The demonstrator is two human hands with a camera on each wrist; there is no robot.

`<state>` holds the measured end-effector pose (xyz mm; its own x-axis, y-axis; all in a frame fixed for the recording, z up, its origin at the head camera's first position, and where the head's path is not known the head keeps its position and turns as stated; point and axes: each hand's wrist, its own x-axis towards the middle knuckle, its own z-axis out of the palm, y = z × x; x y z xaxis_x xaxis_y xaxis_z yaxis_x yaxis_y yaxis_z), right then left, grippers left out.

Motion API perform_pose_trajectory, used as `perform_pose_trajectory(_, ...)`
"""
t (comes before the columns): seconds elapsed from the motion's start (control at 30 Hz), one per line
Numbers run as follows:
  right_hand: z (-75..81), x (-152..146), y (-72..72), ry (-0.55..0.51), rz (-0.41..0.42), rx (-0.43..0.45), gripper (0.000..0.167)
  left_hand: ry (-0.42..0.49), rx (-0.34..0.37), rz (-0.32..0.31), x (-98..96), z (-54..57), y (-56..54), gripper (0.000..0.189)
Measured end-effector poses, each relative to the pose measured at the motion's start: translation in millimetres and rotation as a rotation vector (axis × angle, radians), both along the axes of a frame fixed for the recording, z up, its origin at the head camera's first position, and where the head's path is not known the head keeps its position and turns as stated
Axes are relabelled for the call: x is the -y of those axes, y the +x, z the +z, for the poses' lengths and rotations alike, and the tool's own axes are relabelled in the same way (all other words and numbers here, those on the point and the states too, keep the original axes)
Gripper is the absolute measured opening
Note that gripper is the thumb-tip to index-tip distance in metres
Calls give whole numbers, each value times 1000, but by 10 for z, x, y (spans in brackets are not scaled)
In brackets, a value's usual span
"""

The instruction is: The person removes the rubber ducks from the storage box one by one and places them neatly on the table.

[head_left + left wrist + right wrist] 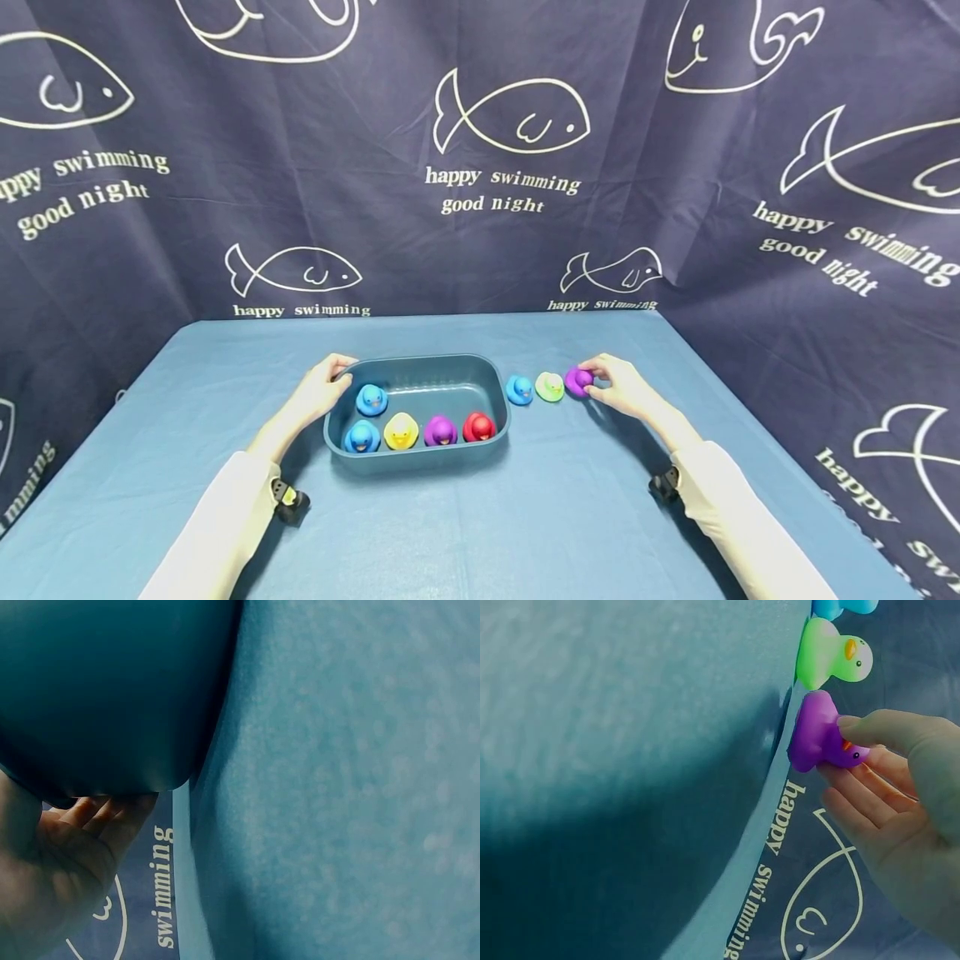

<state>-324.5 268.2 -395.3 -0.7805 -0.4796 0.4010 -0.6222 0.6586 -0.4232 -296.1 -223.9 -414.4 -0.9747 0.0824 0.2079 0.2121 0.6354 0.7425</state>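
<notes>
At the left end of a dark teal plastic bin [420, 459], my left hand [322, 385] grips the rim. In the left wrist view, the fingers [112, 817] lie against the bin's end wall [112, 712], their tips partly hidden. My right hand [618, 383] pinches a purple rubber duck [577, 382] between thumb and fingers. The right wrist view has the purple duck [814, 735] upright, with the thumb at its head. Beside it sits a green duck [550, 387] with a pale head, then a blue duck [520, 390] close to the bin's right end.
Inside the bin, a yellow duck [401, 431], another purple duck [440, 432] and a red duck [479, 427] line the near side with a blue duck [362, 437]. A second blue duck [372, 400] sits behind. A dark fish-print curtain [510, 250] hangs behind the blue-covered table [525, 517].
</notes>
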Motion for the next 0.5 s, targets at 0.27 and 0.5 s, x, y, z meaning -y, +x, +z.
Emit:
perform_pose_trajectory(0.27, -18, 2, -3, 21, -9, 41, 30, -7, -7, 2, 0, 15, 17, 28)
perform_pose_trajectory(0.5, -27, 8, -12, 17, -20, 56, 30, -7, -4, 1, -3, 32, 24, 28)
